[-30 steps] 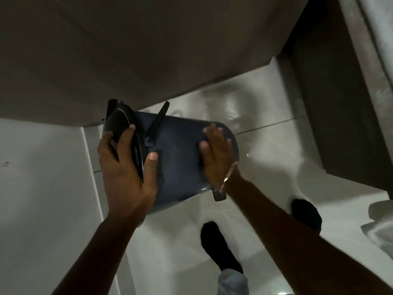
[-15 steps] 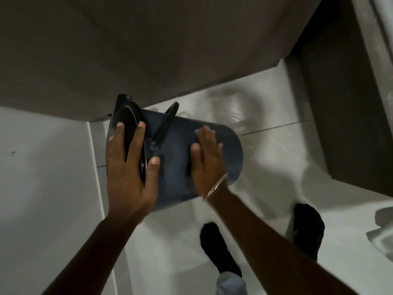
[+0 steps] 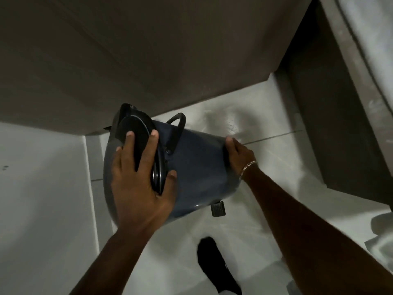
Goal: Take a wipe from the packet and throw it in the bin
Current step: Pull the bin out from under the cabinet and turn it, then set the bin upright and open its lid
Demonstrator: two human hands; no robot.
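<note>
A dark blue pedal bin (image 3: 197, 171) is tipped on its side above the white floor, its black lid (image 3: 136, 137) facing left and its black handle loop (image 3: 176, 128) sticking up. My left hand (image 3: 140, 179) grips the lid end, fingers spread over the lid and thumb on the body. My right hand (image 3: 239, 154) holds the bin's base end on the right. The foot pedal (image 3: 218, 209) pokes out below. No wipe or packet is in view.
A brown door or cabinet face (image 3: 148, 60) stands close behind the bin. A dark step or wall (image 3: 340, 124) rises at right. My foot in a black sock (image 3: 217, 267) is on the glossy white tile floor (image 3: 265, 209). White cloth (image 3: 382, 235) lies at the right edge.
My right hand slid from the middle of the bin's side to its base end on the right. The bin stays tipped in my left hand, and the pedal shows again.
</note>
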